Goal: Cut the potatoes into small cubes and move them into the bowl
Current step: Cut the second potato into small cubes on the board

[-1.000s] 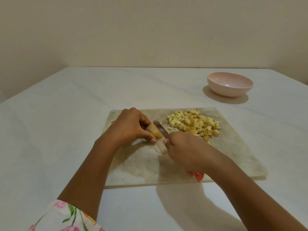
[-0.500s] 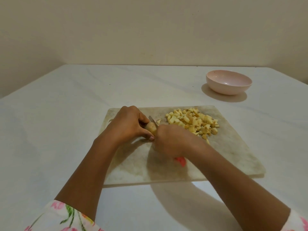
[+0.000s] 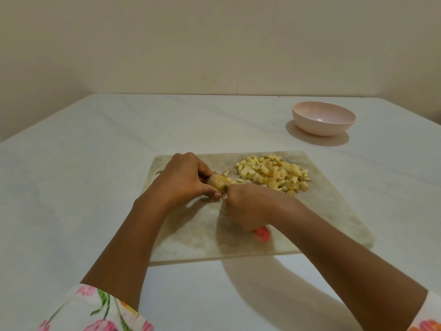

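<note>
Here, a potato piece (image 3: 218,181) is pinched near the middle of the cutting board (image 3: 322,211) by the curled fingers (image 3: 212,193) of the left hand (image 3: 183,180). Touching it, the right hand (image 3: 248,206) is wrapped round a knife (image 3: 262,234); only its red handle end is seen, the blade being almost wholly hidden. Potato cubes (image 3: 274,174) are heaped on the board's far right part. The pink bowl (image 3: 323,118) is set on the desk (image 3: 71,163) beyond that corner.

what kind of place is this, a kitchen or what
Likely a home kitchen or dining table: a worn cutting board with diced potato cubes, a pink bowl, and a white tabletop set against a plain wall.
</note>
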